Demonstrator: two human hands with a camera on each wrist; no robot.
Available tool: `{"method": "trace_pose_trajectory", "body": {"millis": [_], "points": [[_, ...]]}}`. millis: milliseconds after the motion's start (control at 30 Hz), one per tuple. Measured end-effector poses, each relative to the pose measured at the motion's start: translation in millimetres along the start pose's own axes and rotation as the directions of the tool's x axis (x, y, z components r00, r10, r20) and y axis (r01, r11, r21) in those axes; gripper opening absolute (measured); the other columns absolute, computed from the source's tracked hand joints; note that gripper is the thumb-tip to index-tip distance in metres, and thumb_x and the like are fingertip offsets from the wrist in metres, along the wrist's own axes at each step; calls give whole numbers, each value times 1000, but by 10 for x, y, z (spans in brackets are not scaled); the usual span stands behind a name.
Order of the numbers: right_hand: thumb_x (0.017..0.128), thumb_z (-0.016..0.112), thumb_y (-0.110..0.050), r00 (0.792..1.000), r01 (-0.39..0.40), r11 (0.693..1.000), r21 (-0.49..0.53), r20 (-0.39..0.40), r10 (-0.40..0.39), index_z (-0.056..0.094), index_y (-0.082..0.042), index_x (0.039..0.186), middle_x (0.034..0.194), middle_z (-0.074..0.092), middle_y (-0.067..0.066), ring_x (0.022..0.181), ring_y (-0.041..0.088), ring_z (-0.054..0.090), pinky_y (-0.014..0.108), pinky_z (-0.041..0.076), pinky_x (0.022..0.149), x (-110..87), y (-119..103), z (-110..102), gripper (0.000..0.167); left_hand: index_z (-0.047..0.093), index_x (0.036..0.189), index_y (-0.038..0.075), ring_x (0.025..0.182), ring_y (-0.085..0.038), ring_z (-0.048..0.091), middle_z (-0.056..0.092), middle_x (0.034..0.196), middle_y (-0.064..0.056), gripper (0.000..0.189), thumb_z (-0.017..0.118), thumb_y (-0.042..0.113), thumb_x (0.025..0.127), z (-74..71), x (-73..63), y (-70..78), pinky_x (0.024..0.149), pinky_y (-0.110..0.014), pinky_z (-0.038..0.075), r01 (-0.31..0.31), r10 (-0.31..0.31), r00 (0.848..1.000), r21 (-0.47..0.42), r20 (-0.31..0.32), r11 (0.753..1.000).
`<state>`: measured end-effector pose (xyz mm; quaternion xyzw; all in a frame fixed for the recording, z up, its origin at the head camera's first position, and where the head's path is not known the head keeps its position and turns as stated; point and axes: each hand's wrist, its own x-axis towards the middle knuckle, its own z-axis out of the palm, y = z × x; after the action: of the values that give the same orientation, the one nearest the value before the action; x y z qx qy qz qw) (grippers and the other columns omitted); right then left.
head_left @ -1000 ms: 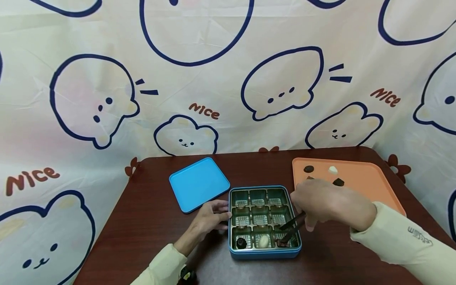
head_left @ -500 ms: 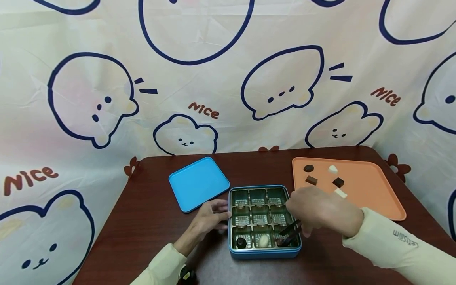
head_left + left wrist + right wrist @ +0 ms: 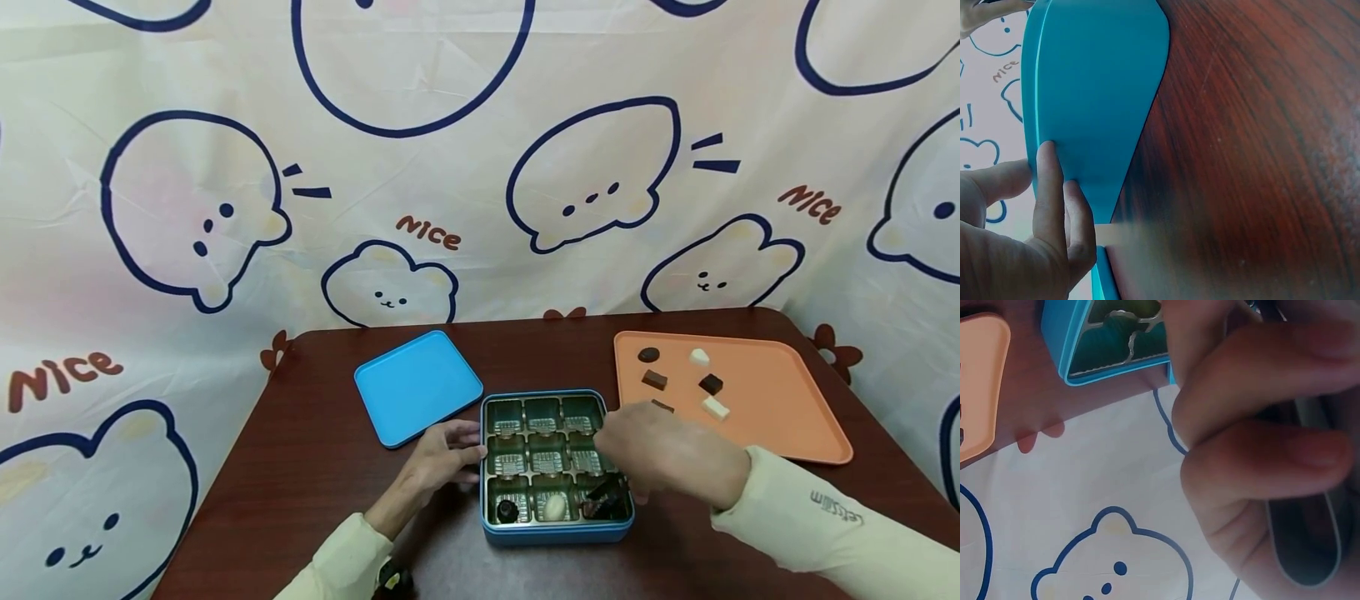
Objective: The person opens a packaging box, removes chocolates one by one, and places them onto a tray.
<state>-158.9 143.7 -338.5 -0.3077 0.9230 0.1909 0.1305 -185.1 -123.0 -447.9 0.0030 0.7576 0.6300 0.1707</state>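
Observation:
A blue tin box [image 3: 555,536] with a gold compartment insert stands on the table. In its front row, a dark round chocolate [image 3: 507,511] sits at left and a white chocolate [image 3: 555,507] in the middle. My right hand [image 3: 671,454] grips dark tongs [image 3: 1305,550], whose tips reach down into the front right compartment. A brown chocolate there is mostly hidden by the tips; whether they still pinch it is unclear. My left hand [image 3: 442,458] rests its fairly straight fingers [image 3: 1050,200] against the box's left wall.
A blue lid [image 3: 420,387] lies behind and left of the box. On the orange tray [image 3: 795,408] at right are several dark, brown and white chocolates, partly behind my right hand. A patterned cloth [image 3: 480,183] hangs behind the table [image 3: 300,467].
My right hand has shifted a little left and lower, turning the tongs steeper in the front right compartment. More chocolates on the tray have come into view. My left hand keeps its place.

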Motion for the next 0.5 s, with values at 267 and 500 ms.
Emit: {"method": "trace_pose_trajectory", "body": {"millis": [267,500], "points": [[66,91,-23,991,18,982,-188,-128,-43,51,-16,54,54,32,-5,53,10,21,27,20,46,-21,-24,72,43,49,138,-9,97,-24,69,57,130,-27,49,67,4,94,0,9,7,68,-38,63,-1,1,1000,-3,8,1000],[68,93,-30,998,25,993,-118,-59,-32,59,-17,58,56,44,-4,50,9,36,24,34,43,-15,3,12,38,48,139,-10,98,-24,68,57,129,-27,50,67,4,94,-7,14,-3,68,-40,63,-9,9,1000,0,6,1000]]}}
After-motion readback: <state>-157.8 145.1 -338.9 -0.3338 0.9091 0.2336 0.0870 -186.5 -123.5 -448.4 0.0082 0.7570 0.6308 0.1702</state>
